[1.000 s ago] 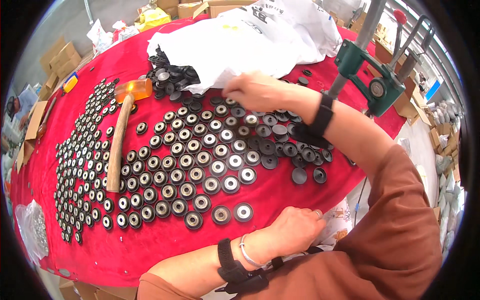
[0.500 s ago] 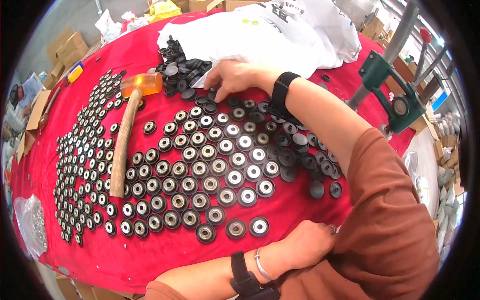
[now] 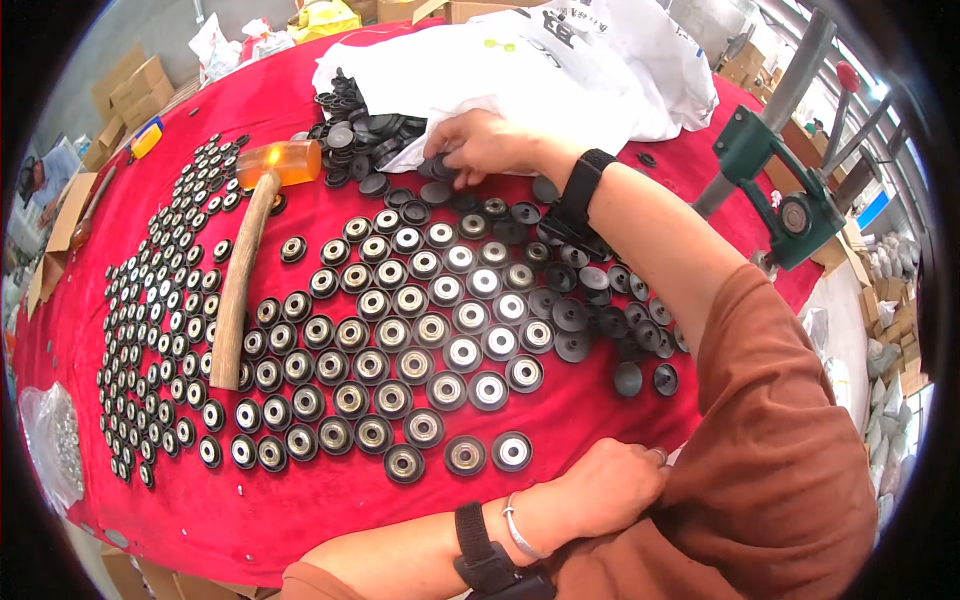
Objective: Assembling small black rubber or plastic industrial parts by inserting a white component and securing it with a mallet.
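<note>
Black cap [image 3: 436,170] in fingers [image 3: 447,137], the right hand [image 3: 484,145] has shifted rightward.

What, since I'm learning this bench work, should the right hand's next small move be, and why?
Probably draw the black plastic disc toward the body, clear of the white bag: the fingers of the right hand appear to pinch it beside the bag's edge, while the metal-centred wheels lie nearer the body.
</note>
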The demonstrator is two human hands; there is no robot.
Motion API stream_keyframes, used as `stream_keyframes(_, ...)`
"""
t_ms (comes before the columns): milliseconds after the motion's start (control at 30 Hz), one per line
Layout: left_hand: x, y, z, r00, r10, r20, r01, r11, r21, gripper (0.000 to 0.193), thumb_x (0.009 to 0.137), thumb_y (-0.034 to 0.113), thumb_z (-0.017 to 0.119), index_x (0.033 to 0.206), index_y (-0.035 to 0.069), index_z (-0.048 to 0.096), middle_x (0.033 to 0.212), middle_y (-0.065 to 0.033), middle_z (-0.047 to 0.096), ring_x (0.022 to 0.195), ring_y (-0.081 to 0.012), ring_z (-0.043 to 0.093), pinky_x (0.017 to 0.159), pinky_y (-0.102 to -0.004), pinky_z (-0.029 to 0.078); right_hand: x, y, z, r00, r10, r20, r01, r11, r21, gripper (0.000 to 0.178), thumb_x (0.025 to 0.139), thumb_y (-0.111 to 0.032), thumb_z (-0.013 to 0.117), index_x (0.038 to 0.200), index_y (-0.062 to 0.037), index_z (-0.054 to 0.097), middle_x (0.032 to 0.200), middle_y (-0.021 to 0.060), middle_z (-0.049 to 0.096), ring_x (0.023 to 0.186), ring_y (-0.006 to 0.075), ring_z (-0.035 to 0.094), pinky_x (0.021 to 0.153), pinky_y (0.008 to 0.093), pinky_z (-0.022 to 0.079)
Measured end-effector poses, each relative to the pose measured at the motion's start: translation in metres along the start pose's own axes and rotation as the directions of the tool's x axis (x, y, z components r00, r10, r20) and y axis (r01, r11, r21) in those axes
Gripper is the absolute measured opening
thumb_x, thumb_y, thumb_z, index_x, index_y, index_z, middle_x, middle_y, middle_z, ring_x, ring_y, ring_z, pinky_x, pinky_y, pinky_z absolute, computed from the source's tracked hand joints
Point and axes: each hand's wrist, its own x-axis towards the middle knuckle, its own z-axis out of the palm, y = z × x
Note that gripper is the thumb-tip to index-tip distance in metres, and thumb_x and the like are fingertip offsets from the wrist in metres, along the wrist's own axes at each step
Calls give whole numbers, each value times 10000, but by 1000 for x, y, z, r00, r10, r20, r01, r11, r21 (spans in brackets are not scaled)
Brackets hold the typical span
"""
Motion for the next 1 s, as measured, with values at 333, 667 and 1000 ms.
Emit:
stream_keyframes(333,0,-1,0,1000,19,-21,-19,1000,-5,189,686,134,578,828,9,575,834,-116,592,791,-294,622,612,-390,513,7,-4,14,972,-211,106,236,828,-509,479,704,-320,741,1059,-24,618,1009,184,632,955,302,589,827,369,460)
stream_keyframes(667,0,-3,5,997,47,-62,-47,999,8,181,719,126,556,871,28,565,838,-110,588,771,-285,623,594,-387,513,-15,-11,9,998,42,37,-49,974,220,282,806,-168,671,1053,-47,608,896,62,592,750,152,583,613,269,511)
stream_keyframes(1000,0,-2,7,995,56,-86,-54,998,29,134,729,126,547,831,39,553,798,-98,569,727,-276,617,567,-383,507,-12,-2,22,989,-28,143,-93,630,771,226,884,-147,590,1049,6,578,899,67,571,711,147,538,613,275,490)
